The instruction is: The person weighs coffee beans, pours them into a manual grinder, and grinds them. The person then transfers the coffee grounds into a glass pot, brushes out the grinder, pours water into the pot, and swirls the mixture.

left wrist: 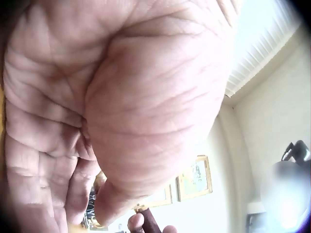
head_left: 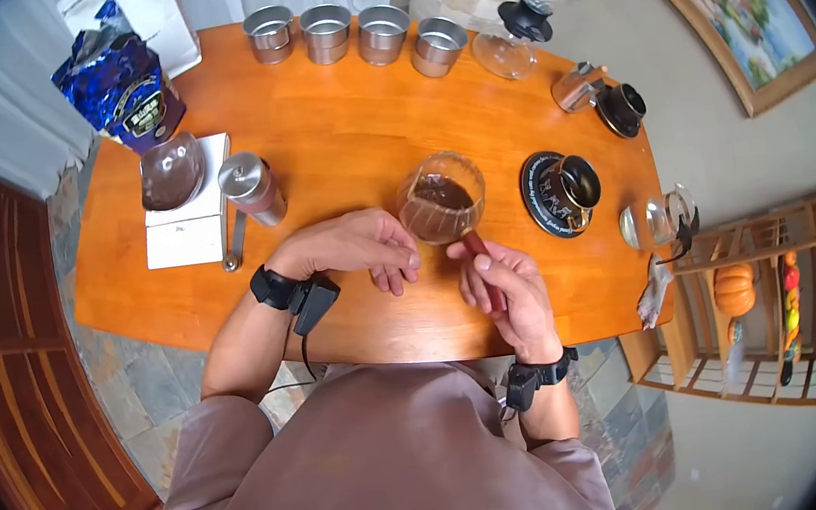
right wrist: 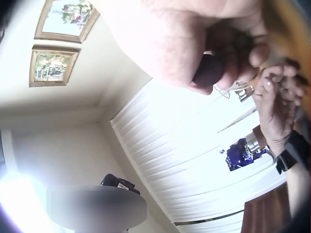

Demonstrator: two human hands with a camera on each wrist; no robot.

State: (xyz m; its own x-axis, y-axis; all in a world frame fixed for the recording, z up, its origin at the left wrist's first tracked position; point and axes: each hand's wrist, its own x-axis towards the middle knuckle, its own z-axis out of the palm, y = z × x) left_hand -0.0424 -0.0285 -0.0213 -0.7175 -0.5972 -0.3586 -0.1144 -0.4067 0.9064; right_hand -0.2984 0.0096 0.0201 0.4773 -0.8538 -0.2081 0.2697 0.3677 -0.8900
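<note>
In the head view my right hand (head_left: 515, 293) grips the reddish-brown handle (head_left: 474, 244) of a ribbed glass coffee pot (head_left: 442, 201). Dark coffee lies in the pot, near the middle of the wooden table. The butt of that handle (right wrist: 209, 70) shows dark between my fingers in the right wrist view. My left hand (head_left: 358, 243) is just left of the pot, fingers loosely bent and holding nothing. Its palm and thumb fill most of the left wrist view. Right of the pot a black cup (head_left: 578, 181) sits on a black saucer (head_left: 547, 221).
A hand grinder (head_left: 251, 187), a metal scoop (head_left: 236, 244), a white scale (head_left: 183, 242) bearing a glass bowl (head_left: 171, 173) and a blue coffee bag (head_left: 143, 94) are left. Several metal cups (head_left: 325, 33) line the back edge; a glass dripper stand (head_left: 506, 52) follows. A glass kettle (head_left: 646, 223) is right.
</note>
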